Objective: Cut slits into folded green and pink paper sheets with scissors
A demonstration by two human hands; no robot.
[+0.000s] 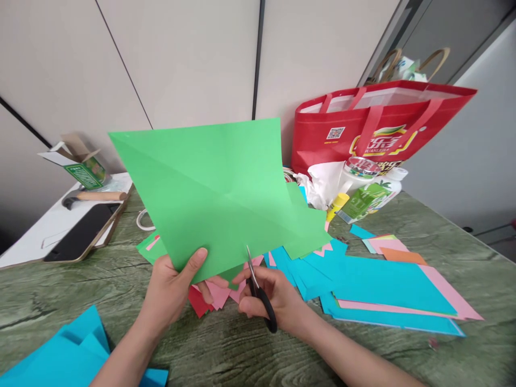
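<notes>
A large sheet of green paper [209, 183] with faint crease lines is held up in front of me. My left hand [173, 285] pinches its lower left edge, thumb on the near face and fingers behind. In my right hand [274, 298] is a pair of black-handled scissors [258, 293], its blades pointing up at the sheet's bottom edge. One blade lies over the near face of the paper; whether it has cut in, I cannot tell. Behind and below the sheet lie pink paper pieces [217, 294] and more green paper [304, 226], partly hidden.
Blue paper [395, 285] with pink sheets spreads across the right; folded blue paper [60, 355] lies front left. A red bag [322, 134], a yellow glue stick [337, 204] and a green carton [366, 200] stand back right. A phone [83, 231] and hammer [97, 196] are left.
</notes>
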